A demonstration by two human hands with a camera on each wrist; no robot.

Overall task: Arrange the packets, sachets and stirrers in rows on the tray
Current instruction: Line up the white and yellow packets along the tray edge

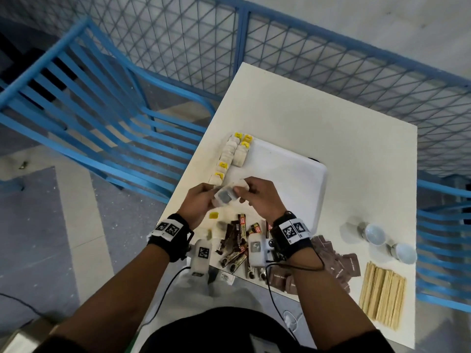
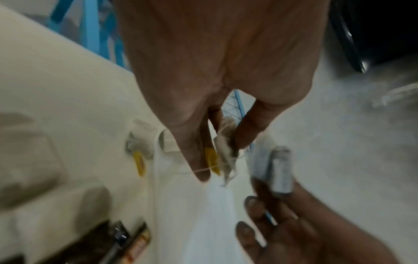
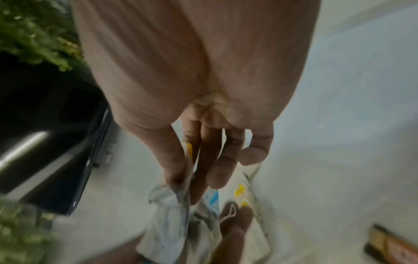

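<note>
Both hands hover over the near-left corner of the white tray (image 1: 293, 169). My left hand (image 1: 207, 200) pinches a tea bag (image 2: 225, 151) with a string and a yellow tag (image 2: 210, 159). My right hand (image 1: 243, 193) pinches another tea bag (image 3: 176, 207) between thumb and fingers. The two bags (image 1: 225, 196) touch between the hands. Several tea bags (image 1: 233, 154) with yellow tags lie in two rows along the tray's left edge. Brown coffee sachets (image 1: 237, 242) lie in a pile under my wrists. Brown packets (image 1: 340, 262) and wooden stirrers (image 1: 382, 289) lie at the near right.
Two small white cups (image 1: 374, 234) stand on the table (image 1: 331, 110) right of the tray. A blue slatted chair (image 1: 89, 110) stands left of the table, and a blue mesh fence (image 1: 331, 54) runs behind it. One yellow tag (image 1: 213, 215) lies near my left wrist.
</note>
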